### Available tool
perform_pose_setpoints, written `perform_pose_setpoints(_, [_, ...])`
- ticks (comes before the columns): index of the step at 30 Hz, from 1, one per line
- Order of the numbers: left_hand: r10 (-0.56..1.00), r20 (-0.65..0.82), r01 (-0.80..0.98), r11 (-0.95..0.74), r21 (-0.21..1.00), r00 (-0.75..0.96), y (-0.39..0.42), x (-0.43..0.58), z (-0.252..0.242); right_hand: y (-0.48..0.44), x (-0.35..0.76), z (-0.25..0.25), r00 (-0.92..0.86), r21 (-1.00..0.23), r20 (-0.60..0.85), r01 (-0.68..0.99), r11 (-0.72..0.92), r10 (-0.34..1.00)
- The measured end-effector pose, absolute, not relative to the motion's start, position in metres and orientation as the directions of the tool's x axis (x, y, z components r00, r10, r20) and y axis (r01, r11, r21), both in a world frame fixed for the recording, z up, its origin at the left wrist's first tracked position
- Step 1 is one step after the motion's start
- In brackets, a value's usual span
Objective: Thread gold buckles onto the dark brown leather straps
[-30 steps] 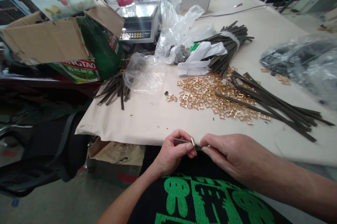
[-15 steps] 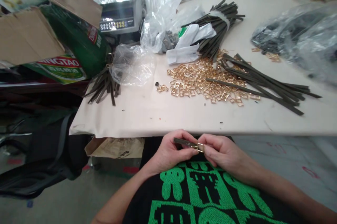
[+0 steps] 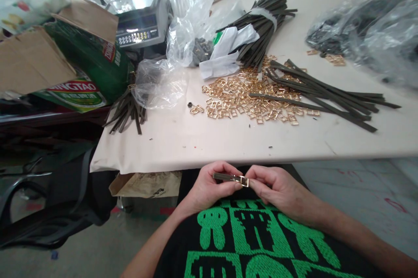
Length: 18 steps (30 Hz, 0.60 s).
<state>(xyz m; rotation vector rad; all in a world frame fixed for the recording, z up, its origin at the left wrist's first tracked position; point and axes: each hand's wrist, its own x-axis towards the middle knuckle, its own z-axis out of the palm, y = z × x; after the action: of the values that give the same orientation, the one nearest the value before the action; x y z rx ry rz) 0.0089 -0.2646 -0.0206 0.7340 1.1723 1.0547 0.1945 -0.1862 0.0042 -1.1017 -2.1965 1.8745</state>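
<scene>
Just in front of the table edge, my left hand [image 3: 210, 185] pinches a dark olive strap [image 3: 224, 177] between thumb and fingers. At the strap's right end sits a gold rectangular buckle [image 3: 244, 181], its frame facing up toward me. My right hand [image 3: 277, 185] has its thumb and fingertips closed at the buckle's right side. Part of the strap is hidden inside my left hand. Beyond my hands, a heap of similar gold buckles [image 3: 228, 97] covers the middle of the table, with loose straps [image 3: 329, 95] lying partly over it.
A tied strap bundle [image 3: 257, 38] lies behind the heap beside white labels [image 3: 225, 51]. Clear plastic bags [image 3: 187, 34] stand near a scale [image 3: 140, 25]. An open carton [image 3: 81, 60] is at left, above more straps [image 3: 129, 112]. A large plastic bag [image 3: 365, 30] lies right.
The buckle has turned so its open frame shows more fully, and it has moved slightly left with the strap. Both hands keep close together. The camera view has shifted a little.
</scene>
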Motion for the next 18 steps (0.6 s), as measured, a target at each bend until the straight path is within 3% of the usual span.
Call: perform_pose_setpoints(18, [0.936,-0.348,-0.311,0.345,0.885,0.047,-0.2663,0.0066,-0.0243,-0.1879,0.2002,0.0048,-0.783,-0.863,-0.289,0.462,0.204,0.551])
